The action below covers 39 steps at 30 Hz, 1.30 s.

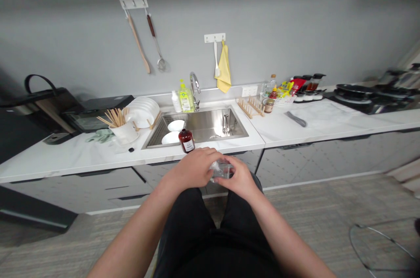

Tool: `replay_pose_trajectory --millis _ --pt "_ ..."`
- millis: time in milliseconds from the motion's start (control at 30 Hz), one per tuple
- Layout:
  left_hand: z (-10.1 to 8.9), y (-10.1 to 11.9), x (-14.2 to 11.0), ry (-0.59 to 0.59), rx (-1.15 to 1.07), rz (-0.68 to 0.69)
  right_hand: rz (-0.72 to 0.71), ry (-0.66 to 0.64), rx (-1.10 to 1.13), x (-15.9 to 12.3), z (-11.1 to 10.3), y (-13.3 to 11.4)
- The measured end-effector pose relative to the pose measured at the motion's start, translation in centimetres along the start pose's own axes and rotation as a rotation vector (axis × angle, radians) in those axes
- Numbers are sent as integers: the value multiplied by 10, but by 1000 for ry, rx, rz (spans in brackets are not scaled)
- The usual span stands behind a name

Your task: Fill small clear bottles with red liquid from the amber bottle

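Both hands hold a small clear see-through container [220, 170] in front of the counter's edge, above my lap. My left hand [197, 167] is wrapped over its left side, and my right hand [241, 177] grips the right side with thumb below and fingers above. Whether it is glass or plastic I cannot tell. Just beyond my left hand, a dark red-brown bottle [187, 141] with a white label stands without a cap at the sink's front rim. A small black cap-like piece [131, 149] lies on the counter to the left.
Behind the bottle is a steel sink [210, 122] with white bowls [176, 125] in a rack and a faucet [194, 89]. Stacked white plates [141, 111] and a chopstick holder [124, 132] stand left. A wooden rack [250, 107] and condiments basket [284, 100] stand right.
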<state>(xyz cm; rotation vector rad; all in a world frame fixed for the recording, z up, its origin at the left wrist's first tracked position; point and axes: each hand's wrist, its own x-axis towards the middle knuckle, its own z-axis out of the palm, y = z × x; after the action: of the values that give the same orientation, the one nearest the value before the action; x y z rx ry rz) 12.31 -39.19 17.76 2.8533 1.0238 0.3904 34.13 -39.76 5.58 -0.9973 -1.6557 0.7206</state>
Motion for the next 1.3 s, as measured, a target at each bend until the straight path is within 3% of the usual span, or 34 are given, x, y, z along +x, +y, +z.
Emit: replay_pose_trajectory --millis 133,300,400,533,667,733,833,900,967,1133,1300 --pt "-1 0 1 -13 65 -82 18 4 4 0 0 2" --pt "-2 1 3 -23 75 -44 13 -15 8 0 -2 1" --pt "-3 1 3 -16 88 -91 24 -13 -1 0 -3 0" --pt "-5 -1 2 -25 37 9 28 -33 -2 0 -4 -1" --pt "-9 0 -1 59 -18 55 46 -39 49 0 -4 -3" --pt "-8 1 -2 146 -13 -4 44 -26 43 0 -4 -4" --pt "-1 5 -2 279 9 -248 42 26 11 0 -2 -3" --pt "8 8 -1 267 22 -419 30 76 -7 -1 -1 -2" --pt "18 12 1 224 22 -496 7 108 -20 -1 0 -3" --pt "31 16 8 260 -37 -488 -7 114 -30 -2 0 -3" --pt "35 14 5 215 -110 -418 59 51 37 -4 -2 6"
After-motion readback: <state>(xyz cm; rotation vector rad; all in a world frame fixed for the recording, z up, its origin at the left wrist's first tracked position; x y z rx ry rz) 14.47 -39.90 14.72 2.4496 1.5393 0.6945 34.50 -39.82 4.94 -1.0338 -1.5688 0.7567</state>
